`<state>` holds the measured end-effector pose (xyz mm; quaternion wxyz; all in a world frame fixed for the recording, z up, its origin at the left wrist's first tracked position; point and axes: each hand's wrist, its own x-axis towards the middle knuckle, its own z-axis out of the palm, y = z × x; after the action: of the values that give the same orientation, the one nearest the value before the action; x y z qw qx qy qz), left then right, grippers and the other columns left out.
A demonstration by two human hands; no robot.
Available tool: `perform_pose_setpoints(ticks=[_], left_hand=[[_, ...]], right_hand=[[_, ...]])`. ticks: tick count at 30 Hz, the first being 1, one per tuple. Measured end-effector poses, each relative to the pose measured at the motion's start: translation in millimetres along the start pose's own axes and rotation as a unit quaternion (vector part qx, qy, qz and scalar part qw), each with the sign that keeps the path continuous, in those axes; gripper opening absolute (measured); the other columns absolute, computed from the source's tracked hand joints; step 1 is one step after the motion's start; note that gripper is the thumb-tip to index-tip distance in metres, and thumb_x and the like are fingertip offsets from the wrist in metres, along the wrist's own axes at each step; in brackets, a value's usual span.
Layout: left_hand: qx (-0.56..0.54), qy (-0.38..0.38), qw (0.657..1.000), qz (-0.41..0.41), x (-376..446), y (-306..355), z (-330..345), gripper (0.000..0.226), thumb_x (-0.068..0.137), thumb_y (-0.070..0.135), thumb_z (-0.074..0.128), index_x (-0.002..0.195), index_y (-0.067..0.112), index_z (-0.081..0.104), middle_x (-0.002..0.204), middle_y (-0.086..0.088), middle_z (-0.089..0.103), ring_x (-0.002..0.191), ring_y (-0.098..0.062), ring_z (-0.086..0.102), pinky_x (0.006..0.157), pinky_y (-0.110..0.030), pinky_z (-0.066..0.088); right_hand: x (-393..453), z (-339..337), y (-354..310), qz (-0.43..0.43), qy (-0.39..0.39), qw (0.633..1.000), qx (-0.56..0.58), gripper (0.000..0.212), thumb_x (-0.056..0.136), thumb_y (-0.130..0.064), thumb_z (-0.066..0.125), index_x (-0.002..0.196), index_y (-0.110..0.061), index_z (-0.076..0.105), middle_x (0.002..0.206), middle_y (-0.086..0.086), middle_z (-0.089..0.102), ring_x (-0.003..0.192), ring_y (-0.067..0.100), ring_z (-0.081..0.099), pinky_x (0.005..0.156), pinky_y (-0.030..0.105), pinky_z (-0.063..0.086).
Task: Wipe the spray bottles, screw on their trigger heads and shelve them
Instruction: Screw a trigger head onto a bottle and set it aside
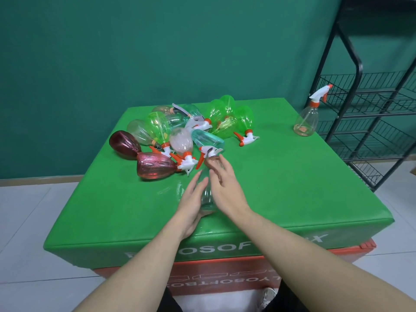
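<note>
Your left hand (pixel 191 199) and right hand (pixel 222 183) are holding a see-through bottle (pixel 207 199) lying on the green bench (pixel 292 188), fingers mostly straight against its sides. The red box (pixel 225 270) below is showing upside-down letters, "LYOSOFTBO". The bottles look empty.

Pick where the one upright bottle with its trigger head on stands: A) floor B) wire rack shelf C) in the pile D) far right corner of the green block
D: the clear spray bottle stands upright on the green block, at its far right corner, apart from the pile and in front of the wire rack.
</note>
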<state>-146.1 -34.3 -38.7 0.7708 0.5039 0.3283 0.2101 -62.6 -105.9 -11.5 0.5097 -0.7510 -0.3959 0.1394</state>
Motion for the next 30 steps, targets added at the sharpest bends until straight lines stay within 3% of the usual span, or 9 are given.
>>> perform_pose_setpoints(ticks=[3,5,9,12,15,17,21,27,30], left_hand=[[0.024,-0.003,1.000,0.015,2,-6,0,0.044,0.105,0.041,0.056,0.148,0.047,0.048,0.135,0.009,0.068,0.118,-0.019,0.070,0.080,-0.042,0.061],[0.030,0.004,0.999,0.020,5,-10,-1,0.043,0.103,0.045,0.058,0.146,0.049,0.051,0.135,0.009,0.068,0.117,-0.021,0.070,0.084,-0.045,0.061],[0.061,0.033,0.996,0.049,11,-22,-4,0.062,0.080,0.070,0.069,0.139,0.055,0.056,0.139,0.017,0.064,0.127,-0.009,0.063,0.111,-0.049,0.048],[0.055,0.034,0.996,0.065,16,-30,-7,0.068,0.066,0.082,0.074,0.129,0.062,0.060,0.144,0.018,0.060,0.133,-0.008,0.057,0.117,-0.047,0.041],[0.044,0.049,0.994,0.083,15,-29,-5,0.062,0.073,0.077,0.070,0.129,0.052,0.063,0.144,0.019,0.059,0.136,-0.005,0.053,0.121,-0.043,0.037],[0.034,0.061,0.993,0.093,15,-30,-4,0.075,0.078,0.081,0.059,0.139,0.036,0.062,0.143,0.015,0.061,0.136,-0.010,0.055,0.121,-0.046,0.037],[-0.007,0.054,0.996,0.066,18,-34,-6,0.091,0.071,0.091,0.051,0.135,0.027,0.067,0.133,0.000,0.070,0.128,-0.019,0.063,0.116,-0.050,0.043],[-0.041,0.052,0.997,0.047,15,-29,-5,0.070,0.091,0.076,0.051,0.135,0.024,0.064,0.126,-0.006,0.073,0.122,-0.030,0.067,0.105,-0.052,0.052],[-0.071,0.060,0.994,0.051,12,-27,-6,0.079,0.083,0.070,0.067,0.143,0.020,0.056,0.130,-0.009,0.071,0.118,-0.029,0.069,0.098,-0.047,0.057]], right_hand=[[-4,5,9,-0.031,-0.017,0.998,-0.046,0.043,0.102,-0.026,0.042,0.142,-0.030,0.056,0.164,-0.010,0.027,0.151,0.005,0.020,0.125,0.029,0.015],[0,4,9,-0.024,-0.024,0.999,-0.043,0.049,0.100,-0.032,0.041,0.148,-0.029,0.049,0.162,-0.009,0.033,0.149,0.008,0.025,0.125,0.036,0.019],[5,3,7,0.015,-0.016,1.000,-0.009,0.055,0.105,-0.041,0.041,0.157,-0.026,0.034,0.164,-0.011,0.027,0.149,0.001,0.021,0.126,0.030,0.015],[4,4,10,0.010,-0.029,0.999,-0.012,0.055,0.108,-0.050,0.024,0.156,-0.026,0.038,0.165,-0.011,0.023,0.150,-0.005,0.010,0.122,0.020,0.004],[3,6,18,-0.023,-0.023,0.999,-0.025,0.066,0.103,-0.051,0.010,0.146,-0.026,0.053,0.163,-0.006,0.033,0.150,-0.006,0.010,0.127,0.031,0.012],[0,8,23,-0.056,-0.023,0.997,-0.047,0.060,0.102,-0.041,0.016,0.137,-0.023,0.061,0.157,-0.002,0.043,0.150,-0.001,0.018,0.125,0.034,0.019],[-12,8,30,-0.113,-0.009,0.992,-0.052,0.042,0.100,-0.024,0.035,0.131,-0.020,0.064,0.153,0.001,0.046,0.148,0.010,0.030,0.123,0.036,0.023],[-36,4,46,-0.203,-0.023,0.976,-0.079,0.036,0.101,-0.016,0.045,0.134,-0.018,0.061,0.158,0.000,0.037,0.153,0.014,0.017,0.126,0.043,0.018],[-49,4,56,-0.235,-0.033,0.966,-0.105,0.036,0.101,-0.016,0.049,0.135,-0.018,0.061,0.160,0.002,0.035,0.155,0.025,0.015,0.126,0.044,0.019]])
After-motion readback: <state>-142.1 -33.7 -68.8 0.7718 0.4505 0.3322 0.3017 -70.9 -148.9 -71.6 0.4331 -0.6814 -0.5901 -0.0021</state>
